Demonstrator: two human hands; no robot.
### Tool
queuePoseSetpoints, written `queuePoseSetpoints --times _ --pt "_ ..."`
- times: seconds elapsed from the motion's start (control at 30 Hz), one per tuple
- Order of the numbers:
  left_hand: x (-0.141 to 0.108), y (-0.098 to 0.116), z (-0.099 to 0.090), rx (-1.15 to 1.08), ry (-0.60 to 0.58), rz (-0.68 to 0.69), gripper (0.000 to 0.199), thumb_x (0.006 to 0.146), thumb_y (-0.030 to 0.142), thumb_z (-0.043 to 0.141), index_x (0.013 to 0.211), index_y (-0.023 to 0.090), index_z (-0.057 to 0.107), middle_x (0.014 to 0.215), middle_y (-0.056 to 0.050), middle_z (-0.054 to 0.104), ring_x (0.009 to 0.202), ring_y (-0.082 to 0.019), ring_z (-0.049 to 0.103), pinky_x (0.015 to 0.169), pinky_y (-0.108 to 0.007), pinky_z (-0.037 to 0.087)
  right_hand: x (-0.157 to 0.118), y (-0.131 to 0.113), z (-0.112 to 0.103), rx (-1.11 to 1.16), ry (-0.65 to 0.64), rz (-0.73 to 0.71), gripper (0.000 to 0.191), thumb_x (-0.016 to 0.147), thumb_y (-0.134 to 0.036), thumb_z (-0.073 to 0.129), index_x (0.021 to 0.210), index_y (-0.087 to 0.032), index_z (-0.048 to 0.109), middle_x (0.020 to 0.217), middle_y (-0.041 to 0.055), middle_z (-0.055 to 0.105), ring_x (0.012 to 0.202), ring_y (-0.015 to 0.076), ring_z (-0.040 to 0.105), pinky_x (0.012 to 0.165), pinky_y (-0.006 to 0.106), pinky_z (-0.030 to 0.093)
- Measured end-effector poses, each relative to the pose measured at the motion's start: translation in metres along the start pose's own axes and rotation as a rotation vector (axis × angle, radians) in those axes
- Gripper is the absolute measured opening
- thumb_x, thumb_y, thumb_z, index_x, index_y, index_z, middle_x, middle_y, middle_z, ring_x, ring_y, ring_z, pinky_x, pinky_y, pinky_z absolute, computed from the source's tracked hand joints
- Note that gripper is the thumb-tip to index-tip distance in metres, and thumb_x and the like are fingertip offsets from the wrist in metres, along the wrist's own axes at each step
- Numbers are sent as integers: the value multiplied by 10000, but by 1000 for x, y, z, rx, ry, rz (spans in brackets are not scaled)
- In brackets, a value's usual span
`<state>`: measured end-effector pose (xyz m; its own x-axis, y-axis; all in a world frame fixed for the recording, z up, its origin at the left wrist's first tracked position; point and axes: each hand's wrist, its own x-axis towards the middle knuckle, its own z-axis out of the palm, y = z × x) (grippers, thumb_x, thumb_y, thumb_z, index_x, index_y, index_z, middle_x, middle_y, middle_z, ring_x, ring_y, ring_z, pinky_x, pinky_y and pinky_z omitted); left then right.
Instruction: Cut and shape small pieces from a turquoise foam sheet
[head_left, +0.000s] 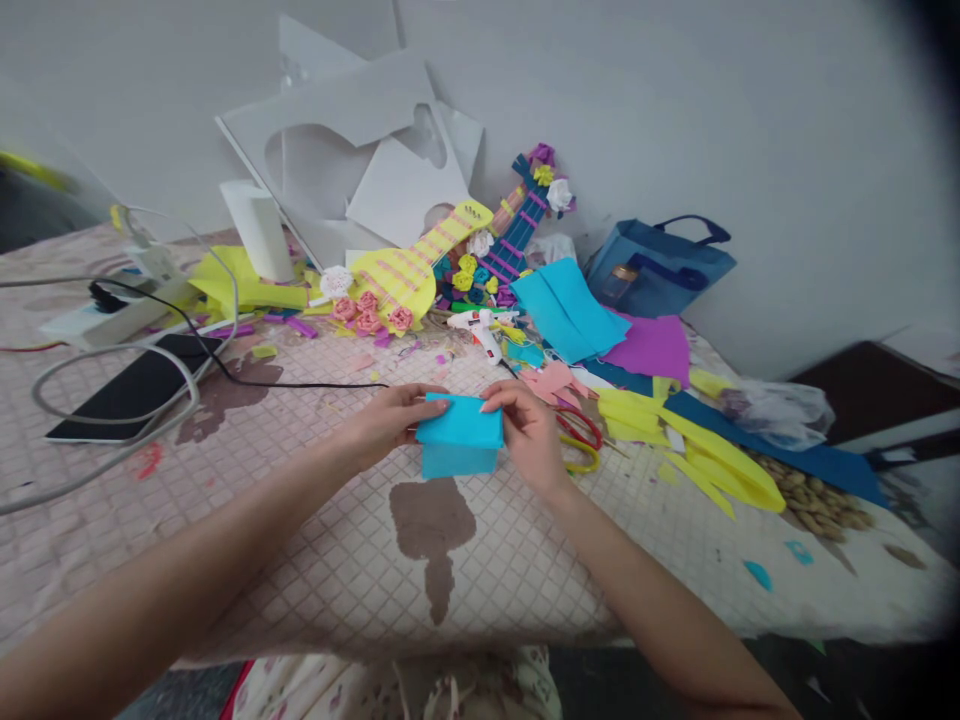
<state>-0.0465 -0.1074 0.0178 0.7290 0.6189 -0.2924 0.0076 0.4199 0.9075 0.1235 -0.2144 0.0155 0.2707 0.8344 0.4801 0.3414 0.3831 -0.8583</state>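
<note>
Between my two hands a folded piece of turquoise paper [460,432] is held a little above the tablecloth, its lower flap hanging toward me. My left hand [394,420] pinches its left edge, thumb on top and fingers partly hidden behind. The right edge is gripped by my right hand [529,430], thumb and fingertips at the upper corner. Just right of that hand lie scissors [583,455] with red and yellow handles, partly hidden by it. Beyond the paper rests a white hot glue gun [484,330].
A yellow paper guitar [397,275] with pink flowers leans at the back beside a blue one [517,235]. Turquoise sheets [570,310], yellow strips [690,450] and a pile of peanuts [814,500] lie to the right. A black tablet [139,390], cables and a power strip [112,315] occupy the left.
</note>
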Motion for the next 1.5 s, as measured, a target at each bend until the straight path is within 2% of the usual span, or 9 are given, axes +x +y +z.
queuePoseSetpoints --times 0.1,0.27,0.43,0.57,0.73,1.0,1.2,1.33,1.5 --pt "-3 0 0 71 8 74 468 616 337 804 993 133 616 906 -74 674 764 -169 624 681 -292 489 0 1 1 40 39 106 115 854 -290 535 930 -258 615 997 45 605 940 196 575 803 330 455" --pt "-5 -2 4 311 122 471 331 719 307 721 981 145 601 789 -35 654 708 -149 593 630 -255 460 2 6 2 322 69 384 380 857 -584 457 1048 -275 568 936 38 625 809 184 594 657 293 482" --pt "-8 -8 8 518 189 679 251 776 262 657 1006 174 608 804 -32 648 741 -155 607 678 -284 502 0 7 0 275 -62 410 316 719 -455 719 921 -243 599 839 -5 589 686 139 540 609 256 442" --pt "-9 -5 10 440 109 639 362 748 275 695 1073 175 570 785 -22 642 707 -147 612 656 -283 521 -2 5 -1 61 -20 301 212 766 -397 683 812 -221 574 675 -36 517 600 119 472 555 241 388" --pt "-8 -1 10 296 20 570 343 705 289 744 991 171 598 870 -39 678 728 -154 649 646 -276 538 -4 -4 1 -187 23 26 80 821 -288 625 816 -215 591 722 -15 568 671 137 515 614 265 408" --pt "-6 -6 8 208 -66 717 375 718 186 749 957 199 460 1025 -83 689 926 -198 668 806 -346 535 -7 -10 4 -266 73 -290 73 838 -172 601 873 -237 596 838 16 609 824 169 580 741 329 465" --pt "-5 -5 8 243 -10 730 335 707 211 760 852 188 459 1097 -113 656 1064 -235 618 863 -376 506 -6 -10 3 -241 99 -255 56 834 -184 604 860 -232 592 820 17 603 799 170 579 711 324 469" --pt "-7 -3 9 261 17 669 286 705 264 760 818 166 516 1056 -111 667 957 -217 646 828 -365 514 -6 -8 3 -218 101 -174 36 832 -199 607 843 -226 587 811 13 602 781 164 575 687 310 464" --pt "-11 0 10 269 12 638 215 710 287 753 777 154 598 1059 -99 674 937 -209 639 810 -339 514 -6 -8 3 -243 88 -229 49 835 -193 601 861 -230 584 834 18 604 806 170 579 716 326 471"
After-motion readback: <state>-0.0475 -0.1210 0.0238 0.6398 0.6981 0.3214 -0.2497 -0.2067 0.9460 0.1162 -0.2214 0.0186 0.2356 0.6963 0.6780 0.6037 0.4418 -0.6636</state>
